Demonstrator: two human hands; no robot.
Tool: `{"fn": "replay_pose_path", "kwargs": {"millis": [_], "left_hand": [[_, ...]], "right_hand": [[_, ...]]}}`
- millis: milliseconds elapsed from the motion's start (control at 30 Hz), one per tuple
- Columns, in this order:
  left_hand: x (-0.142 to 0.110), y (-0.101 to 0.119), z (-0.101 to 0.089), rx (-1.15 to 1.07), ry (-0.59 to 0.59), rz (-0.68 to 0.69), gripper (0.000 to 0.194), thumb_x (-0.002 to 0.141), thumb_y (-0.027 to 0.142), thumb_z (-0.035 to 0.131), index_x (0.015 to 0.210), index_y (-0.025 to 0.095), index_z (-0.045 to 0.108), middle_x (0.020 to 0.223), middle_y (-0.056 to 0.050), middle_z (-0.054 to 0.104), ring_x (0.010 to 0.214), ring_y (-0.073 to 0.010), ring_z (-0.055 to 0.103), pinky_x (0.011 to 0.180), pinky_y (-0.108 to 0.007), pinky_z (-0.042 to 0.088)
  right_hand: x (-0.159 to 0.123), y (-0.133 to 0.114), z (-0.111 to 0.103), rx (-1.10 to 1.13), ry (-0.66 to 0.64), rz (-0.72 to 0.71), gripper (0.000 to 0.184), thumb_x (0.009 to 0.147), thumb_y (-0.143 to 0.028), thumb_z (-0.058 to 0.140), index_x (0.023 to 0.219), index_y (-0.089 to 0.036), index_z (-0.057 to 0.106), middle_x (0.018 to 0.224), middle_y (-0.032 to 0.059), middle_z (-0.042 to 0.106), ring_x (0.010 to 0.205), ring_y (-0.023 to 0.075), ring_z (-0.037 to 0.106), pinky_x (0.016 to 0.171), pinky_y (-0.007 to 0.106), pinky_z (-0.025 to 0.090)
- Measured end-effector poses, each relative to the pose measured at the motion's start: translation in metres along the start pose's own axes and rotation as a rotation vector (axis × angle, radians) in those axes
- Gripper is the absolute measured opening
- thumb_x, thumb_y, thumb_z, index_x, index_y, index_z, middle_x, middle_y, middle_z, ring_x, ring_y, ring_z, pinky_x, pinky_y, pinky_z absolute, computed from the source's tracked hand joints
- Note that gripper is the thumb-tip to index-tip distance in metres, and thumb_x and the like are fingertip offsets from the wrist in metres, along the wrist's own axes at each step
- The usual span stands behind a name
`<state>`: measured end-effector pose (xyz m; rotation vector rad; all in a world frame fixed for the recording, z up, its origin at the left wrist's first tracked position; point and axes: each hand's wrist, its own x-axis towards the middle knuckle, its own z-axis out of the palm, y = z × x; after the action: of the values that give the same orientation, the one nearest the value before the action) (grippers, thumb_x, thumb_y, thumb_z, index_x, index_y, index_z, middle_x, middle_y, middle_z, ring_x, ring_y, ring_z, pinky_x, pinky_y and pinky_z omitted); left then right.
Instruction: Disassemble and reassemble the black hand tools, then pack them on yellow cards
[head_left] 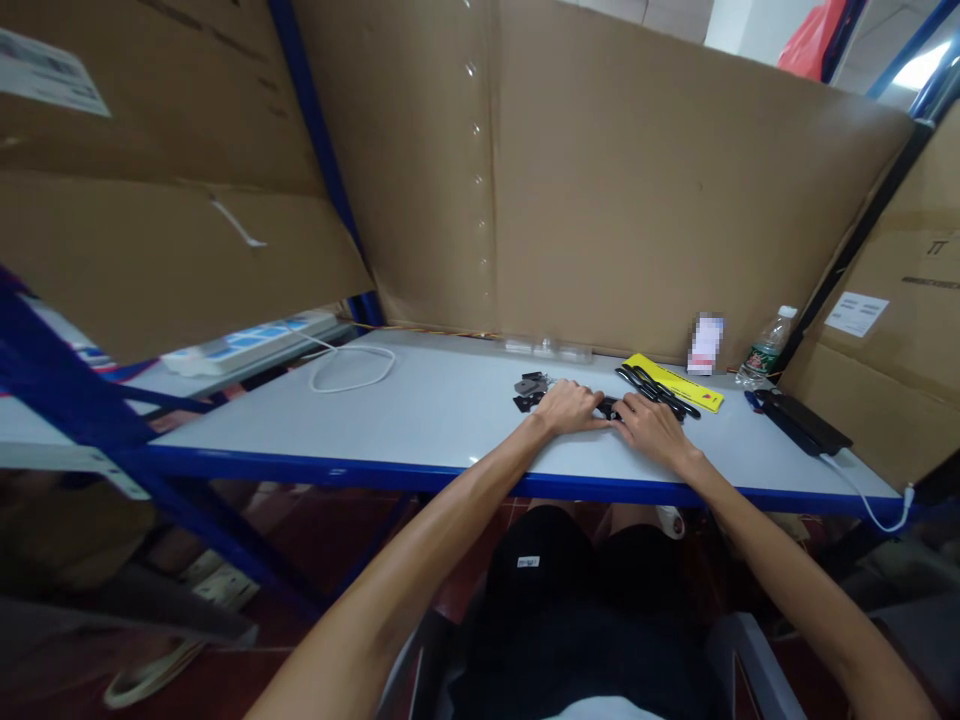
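Observation:
My left hand (574,408) and my right hand (646,424) meet near the front of the white tabletop. Between them sits a small black part (608,405), too covered by my fingers to name exactly. Fingers of both hands are closed on it from either side. Just beyond my left hand lie several small grey and black flat pieces (530,386). Black curved handle-like pieces (651,388) rest behind my right hand, partly over a yellow printed card or package (690,388).
A white cable (352,348) loops on the table's left. Clear plastic tubes (547,350) lie along the back. To the right are a phone-like item (705,343), a plastic bottle (766,348) and a black device (804,422) with a white cable. Cardboard walls (637,180) enclose the table.

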<state>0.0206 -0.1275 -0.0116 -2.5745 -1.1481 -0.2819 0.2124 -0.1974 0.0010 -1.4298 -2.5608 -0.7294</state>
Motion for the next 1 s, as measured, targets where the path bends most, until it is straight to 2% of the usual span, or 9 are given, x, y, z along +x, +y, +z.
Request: {"fn": "replay_pose_path", "kwargs": {"millis": [167,333,500,833,933,1000], "left_hand": [[0.000,0.000,0.001,-0.010,0.011,-0.024,0.074,0.095,0.076,0.036,0.111,0.014,0.072,0.100,-0.021,0.076,0.094,-0.0336,0.073,0.075,-0.036,0.045],[0.000,0.001,-0.001,-0.039,0.014,-0.044,0.073,0.095,0.075,0.038,0.109,0.013,0.073,0.099,-0.022,0.076,0.094,-0.0342,0.073,0.077,-0.037,0.046],[-0.001,0.002,-0.004,-0.076,0.000,-0.090,0.071,0.095,0.075,0.040,0.111,0.014,0.072,0.102,-0.022,0.076,0.095,-0.0344,0.073,0.078,-0.038,0.046],[0.000,0.003,-0.001,-0.067,0.007,-0.155,0.058,0.097,0.064,0.046,0.113,0.013,0.071,0.101,-0.021,0.076,0.094,-0.0364,0.073,0.077,-0.040,0.048],[0.000,0.002,-0.002,-0.047,0.017,-0.210,0.051,0.097,0.058,0.049,0.113,0.015,0.071,0.101,-0.021,0.077,0.095,-0.0362,0.073,0.077,-0.040,0.048],[-0.001,0.001,-0.004,-0.036,0.025,-0.237,0.049,0.098,0.057,0.049,0.113,0.015,0.071,0.102,-0.020,0.077,0.095,-0.0354,0.074,0.077,-0.039,0.048]], "right_hand": [[0.006,0.006,0.007,-0.081,-0.013,-0.063,0.027,0.107,-0.030,0.043,0.111,-0.014,0.064,0.110,0.0141,0.067,0.106,0.0244,0.062,0.068,0.029,0.042],[0.010,0.008,0.017,-0.078,0.005,-0.069,0.028,0.108,-0.033,0.041,0.110,-0.014,0.062,0.107,0.0134,0.067,0.103,0.0249,0.062,0.068,0.030,0.043],[0.010,-0.002,0.021,-0.030,0.017,0.031,0.029,0.108,-0.032,0.039,0.108,-0.014,0.061,0.105,0.0150,0.066,0.100,0.0251,0.062,0.069,0.031,0.044],[0.019,-0.015,0.021,-0.054,-0.033,0.101,0.028,0.103,-0.011,0.033,0.113,-0.014,0.059,0.110,0.0169,0.066,0.097,0.0262,0.063,0.069,0.032,0.047],[0.028,-0.021,0.022,-0.042,-0.012,0.156,0.032,0.099,-0.005,0.033,0.115,-0.014,0.059,0.111,0.0174,0.067,0.098,0.0268,0.064,0.069,0.033,0.047],[0.031,-0.024,0.021,-0.006,0.013,0.201,0.031,0.101,-0.008,0.032,0.117,-0.014,0.059,0.112,0.0178,0.067,0.100,0.0266,0.064,0.070,0.033,0.047]]}}
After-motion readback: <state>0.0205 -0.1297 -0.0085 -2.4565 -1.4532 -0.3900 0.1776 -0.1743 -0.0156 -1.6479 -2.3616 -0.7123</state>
